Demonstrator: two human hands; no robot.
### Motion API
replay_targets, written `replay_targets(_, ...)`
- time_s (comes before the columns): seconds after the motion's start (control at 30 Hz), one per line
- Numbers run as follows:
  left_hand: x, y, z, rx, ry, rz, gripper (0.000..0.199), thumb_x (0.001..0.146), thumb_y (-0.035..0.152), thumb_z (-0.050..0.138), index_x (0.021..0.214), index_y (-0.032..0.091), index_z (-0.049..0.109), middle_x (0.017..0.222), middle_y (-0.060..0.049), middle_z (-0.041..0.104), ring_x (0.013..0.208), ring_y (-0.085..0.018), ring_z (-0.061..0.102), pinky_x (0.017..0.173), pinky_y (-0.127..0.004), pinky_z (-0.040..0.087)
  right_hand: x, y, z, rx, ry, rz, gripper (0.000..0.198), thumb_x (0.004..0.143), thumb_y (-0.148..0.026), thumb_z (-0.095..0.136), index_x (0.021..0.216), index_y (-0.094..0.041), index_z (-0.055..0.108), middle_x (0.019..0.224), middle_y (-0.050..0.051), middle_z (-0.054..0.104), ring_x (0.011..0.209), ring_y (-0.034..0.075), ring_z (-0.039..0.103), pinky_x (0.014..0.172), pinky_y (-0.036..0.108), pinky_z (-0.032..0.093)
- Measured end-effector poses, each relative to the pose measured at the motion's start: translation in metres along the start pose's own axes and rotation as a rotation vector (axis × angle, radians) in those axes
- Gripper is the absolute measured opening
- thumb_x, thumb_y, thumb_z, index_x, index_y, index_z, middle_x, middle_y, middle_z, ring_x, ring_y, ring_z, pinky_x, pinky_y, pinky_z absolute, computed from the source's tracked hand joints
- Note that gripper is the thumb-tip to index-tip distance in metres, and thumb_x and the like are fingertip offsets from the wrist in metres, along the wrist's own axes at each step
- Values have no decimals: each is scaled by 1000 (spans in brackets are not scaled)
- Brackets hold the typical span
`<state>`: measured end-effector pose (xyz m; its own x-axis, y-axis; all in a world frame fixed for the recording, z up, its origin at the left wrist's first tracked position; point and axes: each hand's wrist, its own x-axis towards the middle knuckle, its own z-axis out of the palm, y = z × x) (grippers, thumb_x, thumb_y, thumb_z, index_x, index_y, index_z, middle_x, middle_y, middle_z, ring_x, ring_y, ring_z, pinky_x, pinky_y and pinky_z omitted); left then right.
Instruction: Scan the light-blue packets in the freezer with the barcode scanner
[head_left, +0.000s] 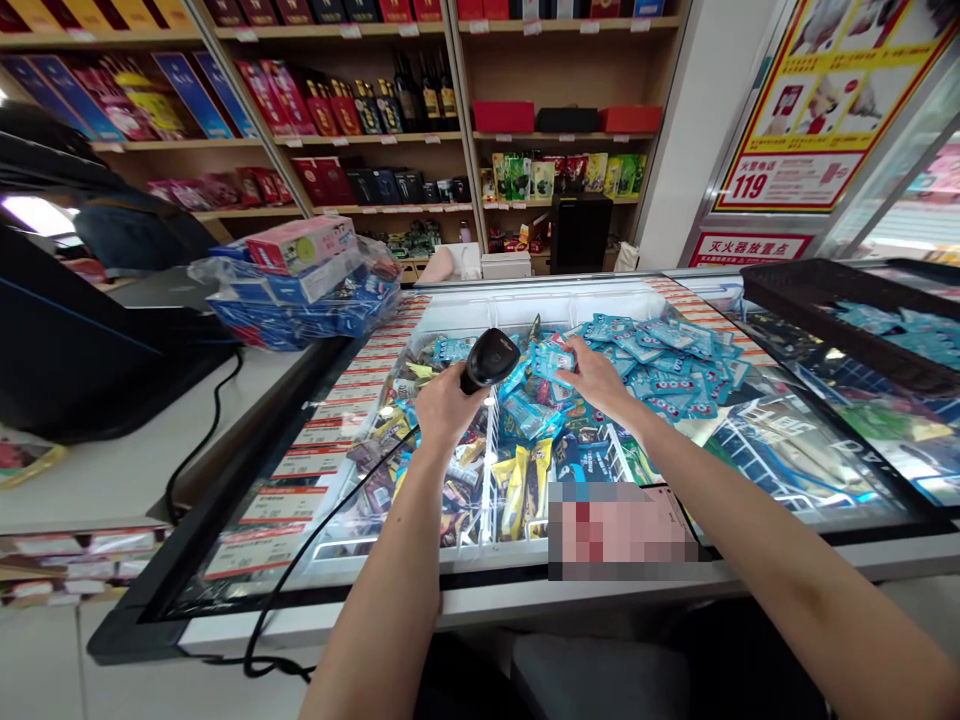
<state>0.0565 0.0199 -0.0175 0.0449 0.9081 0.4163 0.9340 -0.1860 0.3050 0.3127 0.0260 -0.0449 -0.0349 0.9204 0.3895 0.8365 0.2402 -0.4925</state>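
My left hand (441,408) is wrapped round the handle of a black barcode scanner (493,357), whose head points away and to the right. A black cable (330,520) trails from it toward the near left. My right hand (598,380) pinches a small light-blue packet (550,361) just right of the scanner's head. Beside and beyond that hand, a heap of similar blue packets (679,350) lies on the glass top of a chest freezer (285,625). More blue packets (529,412) are below my hands. Yellow-wrapped ice creams (513,490) show through the glass.
Price labels (300,465) line the glass at left. Plastic-wrapped boxes (300,280) and a black monitor (82,340) stand on the left counter. A dark basket (847,310) with blue packets sits at right. A blurred-out flat item (622,530) lies at the front edge. Stocked shelves (375,140) rise behind.
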Motion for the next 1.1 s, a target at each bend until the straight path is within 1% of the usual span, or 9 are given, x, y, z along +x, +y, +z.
replay_targets(0.1,-2,3,1,5,0,25,33,76,47,60,100,25,66,92,-5,72,88,-26,66,63,-28,40,-13,12,-14,152,109,72,36,79,-35,60,111,-23,51,77,1,61,70,22,60,69,38,48)
replay_targets(0.17,-2,5,2,8,1,39,33,76,47,60,100,25,66,91,-5,72,87,-26,66,62,-28,39,-21,22,-18,321,153,140,38,76,-39,62,109,-24,51,76,1,61,65,21,59,61,38,51)
replay_targets(0.27,-4,9,4,-3,6,64,37,75,48,61,104,25,66,92,-5,72,88,-26,66,62,-28,38,-28,35,-17,602,181,214,45,72,-45,65,108,-24,49,79,2,62,63,21,61,51,39,55)
replay_targets(0.33,-5,12,5,-17,3,82,37,76,48,61,105,25,66,93,-5,72,89,-26,65,62,-28,38,-29,41,-13,739,198,232,47,69,-45,66,107,-25,47,82,2,63,66,22,63,53,42,58)
replay_targets(0.43,-5,15,6,-46,0,104,38,76,48,61,105,25,67,92,-5,72,88,-25,65,62,-27,38,-27,48,-8,840,222,244,48,68,-44,67,106,-25,45,83,1,62,70,23,65,60,45,60)
replay_targets(0.6,-5,19,9,-86,-15,134,39,75,53,60,97,22,69,86,-6,72,83,-25,65,61,-27,37,-22,58,-7,836,259,203,46,70,-43,66,106,-24,46,85,4,64,72,24,67,64,46,60)
replay_targets(0.7,-5,22,9,-107,-41,143,41,74,54,58,98,22,69,85,-6,72,83,-25,66,61,-27,38,-21,65,-8,780,281,190,47,72,-43,63,111,-23,46,89,5,65,74,25,68,66,45,60)
replay_targets(0.93,-10,30,7,-236,-91,124,44,71,52,61,102,22,69,84,-4,72,80,-23,66,63,-25,41,-22,66,-11,674,231,242,47,76,-37,55,120,-22,45,100,8,68,81,25,69,73,45,58)
replay_targets(1.1,-11,31,8,-301,-125,190,43,73,50,59,103,21,69,88,-4,72,83,-22,65,66,-25,43,-22,63,-11,608,228,278,45,77,-36,54,119,-22,48,98,8,68,75,25,69,71,46,58)
